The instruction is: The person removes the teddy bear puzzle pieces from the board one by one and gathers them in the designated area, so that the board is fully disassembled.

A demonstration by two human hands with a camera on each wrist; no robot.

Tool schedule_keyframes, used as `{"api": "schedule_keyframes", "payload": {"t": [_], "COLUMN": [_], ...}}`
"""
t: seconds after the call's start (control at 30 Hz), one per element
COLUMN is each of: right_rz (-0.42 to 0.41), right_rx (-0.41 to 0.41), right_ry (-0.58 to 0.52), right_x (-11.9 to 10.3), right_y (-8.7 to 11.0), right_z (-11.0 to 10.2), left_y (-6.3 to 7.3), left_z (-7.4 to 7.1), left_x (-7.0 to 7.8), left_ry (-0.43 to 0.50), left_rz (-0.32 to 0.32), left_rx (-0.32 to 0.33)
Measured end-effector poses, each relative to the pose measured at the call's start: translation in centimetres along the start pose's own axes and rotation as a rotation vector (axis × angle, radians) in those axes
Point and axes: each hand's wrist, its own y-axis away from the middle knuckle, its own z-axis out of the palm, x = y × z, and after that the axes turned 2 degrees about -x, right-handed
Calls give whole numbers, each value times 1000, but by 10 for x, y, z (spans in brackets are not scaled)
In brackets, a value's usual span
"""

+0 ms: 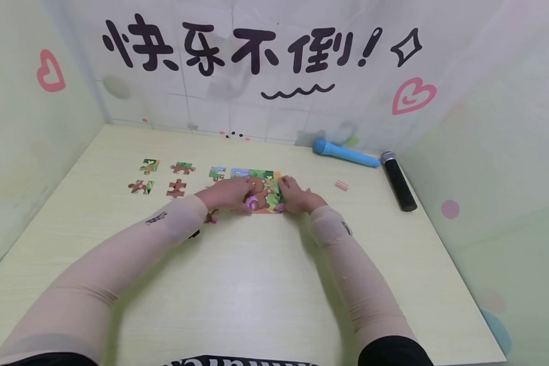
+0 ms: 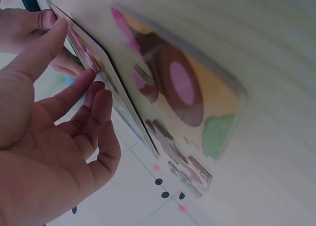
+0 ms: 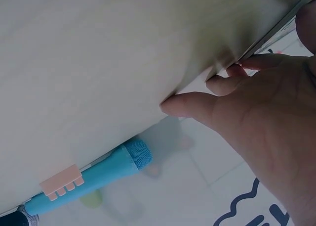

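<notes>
A bear picture puzzle [image 1: 260, 189] lies flat on the table between the two hands. My left hand [image 1: 232, 193] reaches over its left part, fingertips touching the picture; in the left wrist view the fingers are loosely bent with no piece seen between them. At the puzzle's right edge rests my right hand [image 1: 295, 196], its fingertips on the board edge and the tabletop. Beside the left hand lies a loose puzzle piece [image 2: 180, 82] showing a brown foot with a pink sole. A smaller-looking piece [image 2: 180, 159] lies beyond it. The left hand and wrist partly cover the pieces beneath.
Several loose puzzle pieces lie to the left, among them a bear piece [image 1: 176, 188] and a green-cornered piece [image 1: 149, 165]. A blue microphone [image 1: 346, 153] and a black microphone [image 1: 398, 182] lie back right. A small pink toothed piece [image 1: 341, 185] lies right of the right hand.
</notes>
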Motion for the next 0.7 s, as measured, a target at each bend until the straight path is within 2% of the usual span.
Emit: {"api": "schedule_keyframes", "payload": {"t": [0.2,0.47,0.7], "right_rz": [24,-6,6], "right_rx": [-18,-11,0], "right_ry": [20,16,-6], "right_x": [0,-3,-5], "right_y": [-2,2,1], "right_z": [0,-3,-2], "left_y": [-2,-1,-1], "left_z": [0,-1,0], "left_x": [1,4,4], "left_ry": [31,152,159], "left_rz": [6,45,58], "left_rx": [10,49,64]}}
